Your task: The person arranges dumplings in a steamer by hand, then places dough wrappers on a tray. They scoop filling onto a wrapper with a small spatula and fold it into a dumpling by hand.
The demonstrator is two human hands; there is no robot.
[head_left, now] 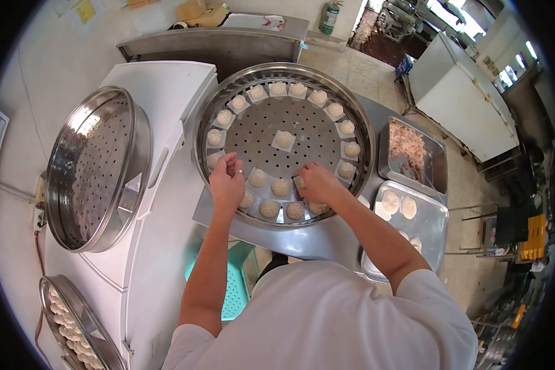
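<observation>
A round perforated steamer tray (253, 139) lies in front of me, with pleated buns on paper squares set around its rim and in its lower part. One bun (283, 139) sits alone at the middle. My right hand (319, 184) is closed on a bun (300, 182) at the tray's lower right, its fingers partly covering it. Over the lower left, my left hand (227, 180), wearing a ring, has curled fingers beside a rim bun (214, 160); what they hold, if anything, is hidden. Between my hands lies another bun (280, 187).
A metal pan of minced filling (407, 143) and a tray (435, 231) with flat dough rounds (390, 202) stand at the right. An upright steamer tray (98, 169) and a bun-filled steamer (74, 330) are at left on a white appliance (166, 77). Below is a teal basket (235, 296).
</observation>
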